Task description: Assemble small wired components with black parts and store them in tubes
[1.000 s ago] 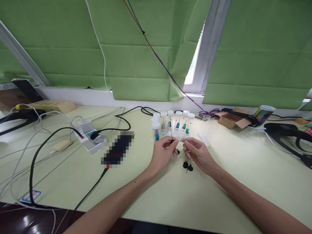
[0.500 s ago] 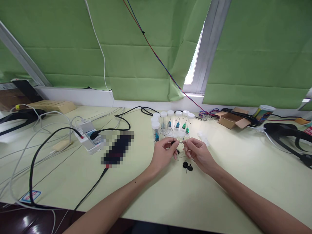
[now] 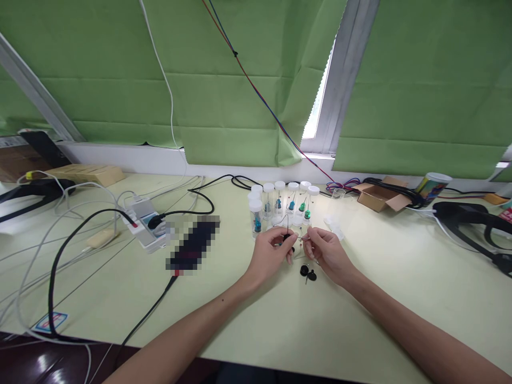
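A black part (image 3: 287, 237) is pinched in the L hand (image 3: 273, 249), w/ a thin wire (image 3: 287, 220) rising by it, & a thin rod (image 3: 303, 238) is pinched in the R hand (image 3: 325, 249), over the counter (image 3: 360, 330), nr side of the vials (image 3: 256, 217). Rod's best gripped lightly & close to its tip, w/ wrists steadied, so nothing's bent & the loose discs (image 3: 312, 276) at nr side aren't knocked.
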`<state>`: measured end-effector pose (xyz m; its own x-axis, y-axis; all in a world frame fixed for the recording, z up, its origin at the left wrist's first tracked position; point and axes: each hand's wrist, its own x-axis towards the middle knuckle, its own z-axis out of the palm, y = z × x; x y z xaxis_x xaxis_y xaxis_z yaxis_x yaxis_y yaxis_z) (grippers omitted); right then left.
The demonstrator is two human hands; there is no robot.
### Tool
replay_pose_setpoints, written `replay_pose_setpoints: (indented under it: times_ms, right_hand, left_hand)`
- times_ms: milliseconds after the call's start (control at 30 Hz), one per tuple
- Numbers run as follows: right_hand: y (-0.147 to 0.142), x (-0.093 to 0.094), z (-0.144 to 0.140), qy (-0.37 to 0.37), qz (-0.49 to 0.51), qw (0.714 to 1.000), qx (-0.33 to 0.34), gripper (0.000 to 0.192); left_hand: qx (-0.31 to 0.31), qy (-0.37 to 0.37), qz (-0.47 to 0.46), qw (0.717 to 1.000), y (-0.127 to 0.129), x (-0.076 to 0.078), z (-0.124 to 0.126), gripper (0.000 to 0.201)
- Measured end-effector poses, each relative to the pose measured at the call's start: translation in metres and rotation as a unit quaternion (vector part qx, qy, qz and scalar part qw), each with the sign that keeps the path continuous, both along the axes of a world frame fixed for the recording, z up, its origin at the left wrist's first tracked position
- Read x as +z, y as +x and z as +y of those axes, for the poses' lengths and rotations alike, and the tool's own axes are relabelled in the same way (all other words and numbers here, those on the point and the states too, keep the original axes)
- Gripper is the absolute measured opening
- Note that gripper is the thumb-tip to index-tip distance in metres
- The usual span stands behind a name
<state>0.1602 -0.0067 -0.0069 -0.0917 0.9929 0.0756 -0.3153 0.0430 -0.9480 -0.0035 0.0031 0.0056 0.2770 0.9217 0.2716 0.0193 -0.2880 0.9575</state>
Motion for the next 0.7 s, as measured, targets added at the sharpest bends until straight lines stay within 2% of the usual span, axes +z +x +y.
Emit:
replay_pose_setpoints:
  times_ms: [200,433,700]
  right_hand:
    - [-0.0002,-0.0001,0.0002,-0.003,0.007,1.0,0.001,0.043]
    - [-0.0001,0.0044,-0.0023,0.005,0.024,1.0,-0.004,0.03]
    - [0.0005,0.0023,-0.002,0.044,-0.003,0.998,-0.039,0.03]
  left_hand:
    - [0.002,-0.006,-0.003,1.0,0.001,0.0018,-0.0006,0.027]
    - [0.02,-0.022,-0.029,0.999,-0.0005,0.0001,0.0018,0.028]
    - [0.019,-0.038,-0.035,0.998,-0.0009,0.0003,0.0031,0.028]
